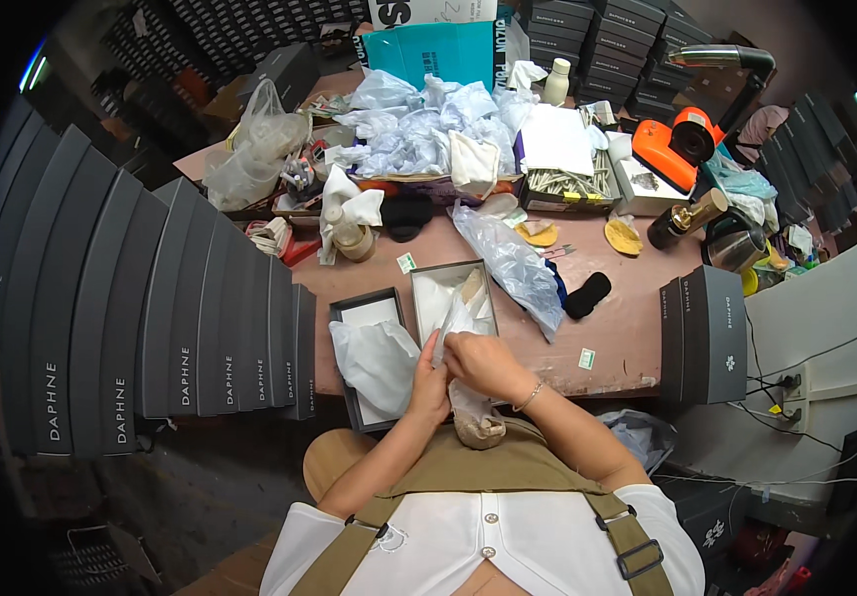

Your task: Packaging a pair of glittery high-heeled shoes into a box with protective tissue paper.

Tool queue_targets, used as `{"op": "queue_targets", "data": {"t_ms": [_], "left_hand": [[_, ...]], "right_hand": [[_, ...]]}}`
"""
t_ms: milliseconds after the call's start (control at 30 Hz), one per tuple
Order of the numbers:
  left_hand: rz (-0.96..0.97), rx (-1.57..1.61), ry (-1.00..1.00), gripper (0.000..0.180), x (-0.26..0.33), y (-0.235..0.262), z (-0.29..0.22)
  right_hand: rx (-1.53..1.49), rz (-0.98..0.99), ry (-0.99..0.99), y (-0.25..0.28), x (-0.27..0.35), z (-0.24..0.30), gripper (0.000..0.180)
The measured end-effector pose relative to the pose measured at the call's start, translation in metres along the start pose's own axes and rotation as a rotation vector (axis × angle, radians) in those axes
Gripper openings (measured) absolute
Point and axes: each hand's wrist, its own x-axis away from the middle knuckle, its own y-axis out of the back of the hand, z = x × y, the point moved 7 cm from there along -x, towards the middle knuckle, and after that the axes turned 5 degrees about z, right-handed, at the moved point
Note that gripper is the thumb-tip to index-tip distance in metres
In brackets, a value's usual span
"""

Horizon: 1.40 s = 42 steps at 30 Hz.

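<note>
My left hand (428, 385) and my right hand (486, 364) meet in front of my apron, both closed on crumpled white tissue paper (458, 324). Below them a beige item (478, 429), probably a shoe, lies against my lap, partly hidden by the right hand. Just beyond the hands sits an open grey shoebox (491, 298) with white paper and a beige piece in it. To its left, a second open box part (398, 306) is tilted at the table edge, a white tissue sheet (374, 360) draped over it.
Dark grey shoeboxes (165, 298) stand in a long row at left; more boxes (703, 333) stand at right. A clear plastic bag (513, 268) and black pad (587, 295) lie on the pink table (617, 338). Behind are a tissue-filled box (428, 134) and an orange tool (669, 154).
</note>
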Motion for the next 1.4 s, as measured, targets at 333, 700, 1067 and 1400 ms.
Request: {"op": "queue_targets", "data": {"t_ms": [333,700,1067,1400], "left_hand": [[0.291,-0.495,0.050,0.075,-0.004,-0.019,-0.030],[0.344,-0.395,0.111,0.078,-0.011,-0.017,-0.023],[0.346,-0.569,0.022,0.072,0.002,-0.039,-0.038],[0.030,-1.064,-0.613,0.055,0.008,-0.047,-0.043]], "right_hand": [[-0.029,-0.038,-0.020,0.031,0.064,0.015,0.053],[-0.251,0.102,-0.043,0.010,0.067,-0.001,0.015],[-0.299,-0.363,-0.089,-0.008,0.030,-0.038,0.050],[-0.386,-0.323,-0.027,0.012,0.032,-0.032,0.060]]}}
